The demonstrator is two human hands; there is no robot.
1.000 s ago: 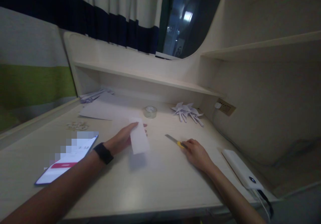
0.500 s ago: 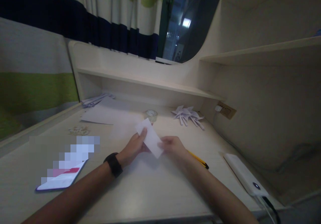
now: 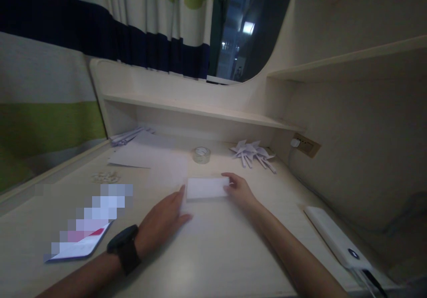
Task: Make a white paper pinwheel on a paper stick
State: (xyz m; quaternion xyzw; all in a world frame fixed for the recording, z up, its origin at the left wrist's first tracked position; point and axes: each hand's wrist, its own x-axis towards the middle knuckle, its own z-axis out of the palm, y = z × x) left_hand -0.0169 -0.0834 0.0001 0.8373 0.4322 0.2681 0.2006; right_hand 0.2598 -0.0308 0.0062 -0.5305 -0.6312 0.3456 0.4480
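White paper [image 3: 207,188] in the narrow grip of the right hand [image 3: 242,193], left hand [image 3: 161,220] spread wide beside it.

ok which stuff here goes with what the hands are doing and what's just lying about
In use, or likely part of it:
paper slip, with the right hand on its right end and the left hand open beside its left
sheets
tape
pinwheels

Probably just lying about:
phone
power bank
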